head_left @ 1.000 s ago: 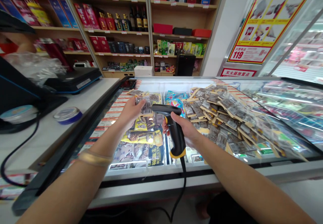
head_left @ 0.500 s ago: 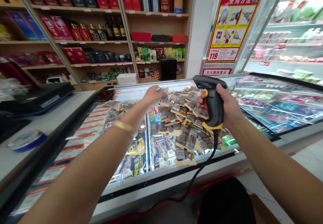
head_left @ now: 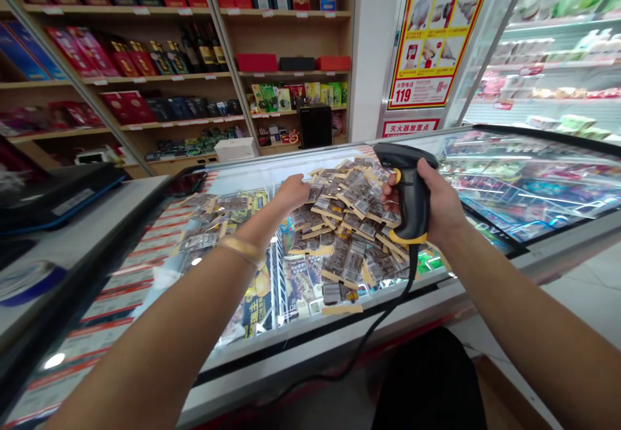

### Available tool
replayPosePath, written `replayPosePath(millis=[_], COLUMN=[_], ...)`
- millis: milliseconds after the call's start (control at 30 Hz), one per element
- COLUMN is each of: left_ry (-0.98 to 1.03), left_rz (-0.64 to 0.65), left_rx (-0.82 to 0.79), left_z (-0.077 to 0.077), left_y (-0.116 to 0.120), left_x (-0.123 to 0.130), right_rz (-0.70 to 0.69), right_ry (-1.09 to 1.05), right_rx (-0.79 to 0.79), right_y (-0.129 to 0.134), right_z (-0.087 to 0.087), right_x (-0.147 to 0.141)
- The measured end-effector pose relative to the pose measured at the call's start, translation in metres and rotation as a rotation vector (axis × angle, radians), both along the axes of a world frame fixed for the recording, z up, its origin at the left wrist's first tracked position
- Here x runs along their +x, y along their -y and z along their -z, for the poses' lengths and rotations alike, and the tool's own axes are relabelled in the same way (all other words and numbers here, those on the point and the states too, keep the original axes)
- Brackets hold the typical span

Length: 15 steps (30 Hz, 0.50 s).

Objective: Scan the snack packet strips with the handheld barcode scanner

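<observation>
My right hand (head_left: 444, 204) is wrapped round the grip of a black-and-yellow barcode scanner (head_left: 412, 204), its fingers near the trigger. The scanner is upright above the freezer glass, its black cable running down over the front edge. My left hand (head_left: 294, 192), a gold bangle on its wrist, reaches to the left side of a heap of small clear packets (head_left: 352, 207) with dark contents and tan strips. Its fingers are closed at the edge of one packet (head_left: 316, 191); the fingertips are partly hidden. More packets (head_left: 206, 223) lie scattered left of my forearm.
The packets rest on a glass-topped freezer (head_left: 301, 339) with bagged goods inside. To the left is a counter (head_left: 109, 220) with a black device and a tape roll (head_left: 32, 281). Shelves of boxes and bottles stand behind, and a red sign (head_left: 424, 35) hangs beside them.
My left hand has moved right and down, bringing its packet against the heap. The view has shifted slightly right and down. The scanner stays in my right hand.
</observation>
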<state>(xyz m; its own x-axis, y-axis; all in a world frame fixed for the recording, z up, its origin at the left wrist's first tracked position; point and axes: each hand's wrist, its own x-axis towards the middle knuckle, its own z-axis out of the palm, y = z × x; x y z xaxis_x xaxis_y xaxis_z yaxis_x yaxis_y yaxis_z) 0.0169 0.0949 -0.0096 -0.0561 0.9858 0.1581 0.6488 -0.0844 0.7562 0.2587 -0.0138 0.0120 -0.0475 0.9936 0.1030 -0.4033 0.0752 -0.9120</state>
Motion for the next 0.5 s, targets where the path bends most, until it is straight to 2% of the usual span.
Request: replayPosePath(millis=[167, 267, 367, 500], left_ry=[0.002, 0.0, -0.004, -0.123], left_rz=[0.028, 0.016, -0.028, -0.151], left_rx=[0.001, 0.023, 0.054, 0.128], left_z=[0.001, 0.001, 0.001, 0.0], left_y=[0.005, 0.011, 0.019, 0.026], left_x=[-0.005, -0.019, -0.047, -0.106], right_rz=[-0.004, -0.009, -0.062, -0.176], right_ry=[0.036, 0.036, 0.037, 0.038], right_rx=[0.022, 0.036, 0.04, 0.025], right_y=[0.001, 0.003, 0.003, 0.001], right_z=[-0.005, -0.008, -0.012, -0.015], right_x=[-0.004, -0.012, -0.029, -0.068])
